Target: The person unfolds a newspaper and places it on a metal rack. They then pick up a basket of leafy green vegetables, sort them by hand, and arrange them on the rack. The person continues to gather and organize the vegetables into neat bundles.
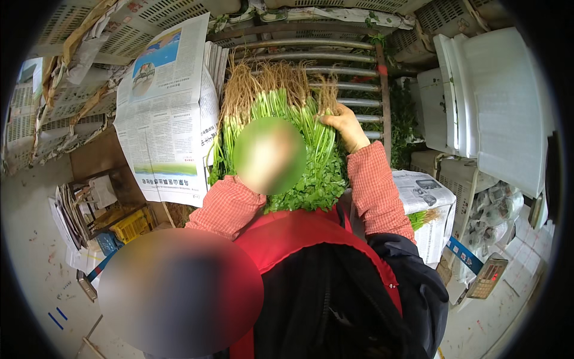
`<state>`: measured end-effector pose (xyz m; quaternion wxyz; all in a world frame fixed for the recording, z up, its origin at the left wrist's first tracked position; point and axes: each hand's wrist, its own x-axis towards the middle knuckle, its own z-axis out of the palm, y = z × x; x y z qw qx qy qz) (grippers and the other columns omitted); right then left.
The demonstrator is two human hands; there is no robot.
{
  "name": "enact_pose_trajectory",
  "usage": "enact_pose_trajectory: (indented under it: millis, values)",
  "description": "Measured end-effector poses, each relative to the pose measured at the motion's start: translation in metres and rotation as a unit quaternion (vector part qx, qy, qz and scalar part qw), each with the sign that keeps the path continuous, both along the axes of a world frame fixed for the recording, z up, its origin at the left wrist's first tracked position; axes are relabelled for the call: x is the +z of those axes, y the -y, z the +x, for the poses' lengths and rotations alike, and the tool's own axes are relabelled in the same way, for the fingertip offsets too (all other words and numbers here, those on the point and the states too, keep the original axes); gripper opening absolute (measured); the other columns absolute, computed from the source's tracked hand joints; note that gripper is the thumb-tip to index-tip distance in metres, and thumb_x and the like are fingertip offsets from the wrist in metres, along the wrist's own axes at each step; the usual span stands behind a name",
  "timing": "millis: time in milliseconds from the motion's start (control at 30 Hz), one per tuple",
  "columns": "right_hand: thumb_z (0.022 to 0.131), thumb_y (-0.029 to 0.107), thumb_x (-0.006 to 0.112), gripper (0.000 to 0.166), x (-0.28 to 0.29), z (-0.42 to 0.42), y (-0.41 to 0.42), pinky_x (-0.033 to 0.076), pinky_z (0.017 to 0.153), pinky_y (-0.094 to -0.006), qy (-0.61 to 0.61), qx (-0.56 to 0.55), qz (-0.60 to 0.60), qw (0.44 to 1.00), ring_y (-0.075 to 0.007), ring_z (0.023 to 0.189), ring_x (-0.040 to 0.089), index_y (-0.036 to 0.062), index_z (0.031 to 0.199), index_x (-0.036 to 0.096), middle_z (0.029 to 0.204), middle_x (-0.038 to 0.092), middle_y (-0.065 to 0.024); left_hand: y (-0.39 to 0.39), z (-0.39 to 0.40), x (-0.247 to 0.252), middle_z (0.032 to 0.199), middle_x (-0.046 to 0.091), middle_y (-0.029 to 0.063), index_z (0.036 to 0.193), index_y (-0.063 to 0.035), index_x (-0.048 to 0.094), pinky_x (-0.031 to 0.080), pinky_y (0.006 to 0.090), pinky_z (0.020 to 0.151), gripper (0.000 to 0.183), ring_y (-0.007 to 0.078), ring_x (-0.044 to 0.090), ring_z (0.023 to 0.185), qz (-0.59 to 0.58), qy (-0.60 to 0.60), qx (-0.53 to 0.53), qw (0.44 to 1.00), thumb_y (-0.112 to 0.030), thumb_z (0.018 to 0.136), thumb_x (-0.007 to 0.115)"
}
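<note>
A broad pile of leafy green herbs (314,179) with pale stems and long brown roots lies before me on a metal-barred rack (350,71), its roots pointing away from me. My right hand (346,127) grips a small bundle of stems just below the roots at the pile's right side. My left hand (269,155) is over the middle of the pile, but a round blur covers it, so its fingers and anything in them are hidden. Newspaper sheets (166,112) stand just left of the herbs.
Plastic crates (166,18) line the far and left sides. White foam boxes (506,103) stand at the right. Below them are a newspaper-covered crate (423,190) with rooted greens and a scale display (489,276). A yellow basket (132,224) sits at the lower left.
</note>
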<state>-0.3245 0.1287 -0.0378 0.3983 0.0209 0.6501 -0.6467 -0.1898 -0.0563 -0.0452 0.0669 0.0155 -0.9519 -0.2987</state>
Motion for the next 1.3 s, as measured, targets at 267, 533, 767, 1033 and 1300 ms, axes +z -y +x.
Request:
enact_pose_trajectory:
  millis: [267,533,767,1033,1300]
  values:
    - [0.075,0.036,0.07,0.051,0.006,-0.026,0.054,0.047,0.082,-0.0339,-0.151,0.211,0.19,0.947,-0.0268,0.091,0.063,-0.0047,0.104,0.064,0.101,0.065,-0.0195,-0.006,-0.021,-0.009,0.065,0.064,0.0129,0.115,-0.0071,0.057,0.051,0.0375,0.053,0.037,0.0271,0.062,0.055,-0.063,0.014,-0.051,0.997,-0.028,0.084,0.057]
    - [0.079,0.018,0.066,0.04,-0.008,-0.019,0.026,0.043,0.091,-0.0346,-0.069,0.027,0.039,0.996,-0.0195,0.09,0.062,-0.0045,0.111,0.058,0.105,0.065,-0.0142,0.005,-0.023,0.022,0.063,0.064,0.0127,0.108,-0.0079,0.062,0.053,0.0376,0.056,0.031,0.0269,0.062,0.054,-0.012,0.119,0.034,0.992,-0.029,0.087,0.054]
    - [0.083,0.021,0.064,0.041,-0.02,-0.016,0.043,0.048,0.085,-0.0341,-0.124,0.038,0.117,0.985,-0.0225,0.091,0.064,-0.0036,0.115,0.057,0.109,0.063,-0.0183,-0.006,-0.065,0.039,0.064,0.062,0.0161,0.126,0.0018,0.044,0.053,0.0379,0.059,0.047,0.0279,0.062,0.056,-0.059,0.297,-0.056,0.951,-0.028,0.09,0.05]
    - [0.081,0.021,0.065,0.043,-0.004,-0.014,0.036,0.045,0.09,-0.0335,-0.148,-0.017,0.112,0.983,-0.0237,0.097,0.061,-0.003,0.116,0.056,0.111,0.063,-0.0149,0.019,-0.052,0.041,0.069,0.065,0.0155,0.131,-0.0068,0.045,0.053,0.0387,0.063,0.044,0.0266,0.063,0.059,0.021,0.35,-0.028,0.936,-0.028,0.092,0.045]
    - [0.083,0.013,0.06,0.026,-0.039,-0.014,-0.029,0.046,0.079,-0.0269,-0.018,-0.158,-0.042,0.986,-0.0156,0.084,0.06,-0.0028,0.104,0.06,0.092,0.066,-0.0084,-0.003,-0.065,0.072,0.098,0.063,0.0165,0.132,0.0001,0.039,0.049,0.0247,0.045,0.046,0.011,0.058,0.052,0.425,0.336,0.082,0.836,-0.023,0.094,0.047]
